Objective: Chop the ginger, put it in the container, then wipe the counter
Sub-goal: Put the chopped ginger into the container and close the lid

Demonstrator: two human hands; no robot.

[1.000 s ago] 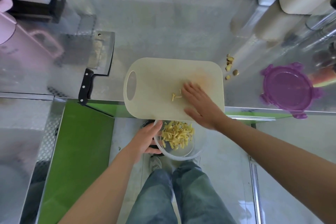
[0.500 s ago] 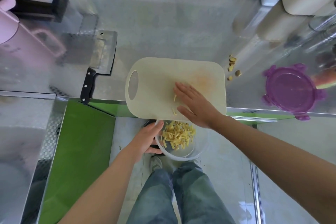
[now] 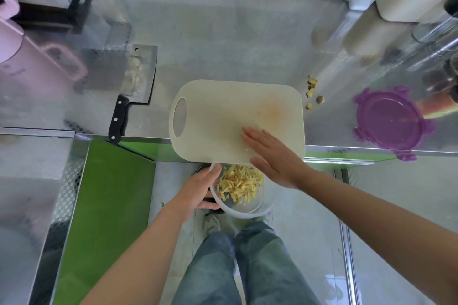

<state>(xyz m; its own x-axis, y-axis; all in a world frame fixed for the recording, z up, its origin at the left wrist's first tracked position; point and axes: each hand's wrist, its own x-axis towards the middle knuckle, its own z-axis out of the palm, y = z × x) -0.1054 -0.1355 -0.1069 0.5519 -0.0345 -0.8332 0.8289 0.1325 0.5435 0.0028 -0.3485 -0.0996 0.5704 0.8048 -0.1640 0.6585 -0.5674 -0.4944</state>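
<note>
Counter (image 3: 223,32) ahead of my hands. Board (image 3: 223,116) overhangs near edge; my right hand (image 3: 275,158) flat on it, fingers straight. Cleaver (image 3: 133,82) well left of fingers, lid (image 3: 389,121) well right. Container (image 3: 247,214) below board edge, my left hand (image 3: 198,189) gripping its rim. Ginger (image 3: 240,183) piled inside, beside left thumb. Scraps (image 3: 313,93) beyond right fingertips

Readable text: we find none anywhere in view.
Pink jug (image 3: 24,64): we see a few small dark marks low on its side, at the left of the counter, too blurred for us to read.
Brands, numbers, signs: we can make out none.
</note>
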